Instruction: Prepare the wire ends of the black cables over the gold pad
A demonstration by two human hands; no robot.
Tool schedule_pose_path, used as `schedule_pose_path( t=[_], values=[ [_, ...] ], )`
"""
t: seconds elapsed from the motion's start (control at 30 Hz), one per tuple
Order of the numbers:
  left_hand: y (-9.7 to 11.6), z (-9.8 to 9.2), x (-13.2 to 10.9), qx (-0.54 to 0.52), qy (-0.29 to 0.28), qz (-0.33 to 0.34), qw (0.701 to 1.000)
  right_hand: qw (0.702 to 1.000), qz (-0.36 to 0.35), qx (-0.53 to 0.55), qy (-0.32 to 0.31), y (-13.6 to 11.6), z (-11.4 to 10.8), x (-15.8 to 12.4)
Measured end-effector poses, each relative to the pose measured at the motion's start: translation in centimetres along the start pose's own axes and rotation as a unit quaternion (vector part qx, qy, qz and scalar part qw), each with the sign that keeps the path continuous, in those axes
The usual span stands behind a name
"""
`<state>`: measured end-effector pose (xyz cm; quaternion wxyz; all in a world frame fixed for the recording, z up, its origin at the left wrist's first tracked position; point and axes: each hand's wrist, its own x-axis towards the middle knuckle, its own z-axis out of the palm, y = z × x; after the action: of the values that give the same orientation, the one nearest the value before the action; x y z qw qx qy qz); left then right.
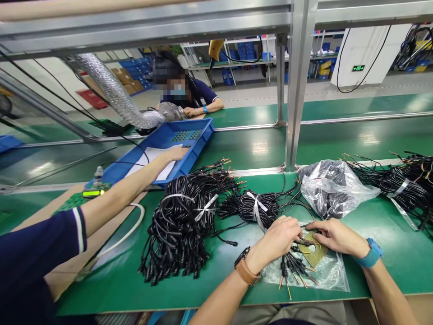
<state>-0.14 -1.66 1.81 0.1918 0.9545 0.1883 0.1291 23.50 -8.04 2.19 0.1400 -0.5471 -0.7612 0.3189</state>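
Note:
My left hand (283,234) is closed on a thin black cable (295,248) at the near part of the bench, its fingers curled and partly hidden. Below it, short cable ends (289,269) with black connectors and bare coloured wire tips fan out over a clear plastic bag (329,274). My right hand (336,235) rests just right of a yellowish flat pad (316,256), its thumb and index finger apart. That index fingertip touches or nearly touches a dark piece beside my left fingers. A tied coil of black cable (241,206) lies just beyond my left hand.
Large black cable bundles (176,225) lie at left, and another tied bundle (399,180) at right. A plastic bag with black contents (333,187) stands behind my right hand. A co-worker's arm (135,178) reaches into a blue tray (199,149). Another person sits across; a metal post (296,104) rises behind.

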Motion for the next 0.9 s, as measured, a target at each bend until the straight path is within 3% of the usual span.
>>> schedule_pose_path(
  t=[0.23, 0.47, 0.63, 0.8, 0.9],
  values=[
    [-0.1, 0.0, 0.1, -0.024, 0.011, -0.011, 1.000, 0.995, -0.024, -0.097, 0.010, -0.5, 0.5, 0.5],
    [-0.2, 0.2, 0.3, -0.017, 0.010, -0.012, 1.000, 0.991, -0.029, -0.125, 0.045, -0.3, 1.3, 1.4],
    [0.1, 0.7, 0.3, 0.048, 0.007, -0.014, 0.999, 0.991, -0.040, -0.112, 0.062, 0.3, 2.0, 1.4],
    [0.2, 1.4, 0.1, 0.159, 0.011, 0.022, 0.987, 0.984, -0.082, -0.060, 0.149, 1.6, 2.6, 0.8],
    [0.4, 1.6, 0.2, 0.196, 0.012, 0.020, 0.980, 0.982, -0.136, -0.046, 0.124, 1.6, 2.5, 0.7]
  ],
)
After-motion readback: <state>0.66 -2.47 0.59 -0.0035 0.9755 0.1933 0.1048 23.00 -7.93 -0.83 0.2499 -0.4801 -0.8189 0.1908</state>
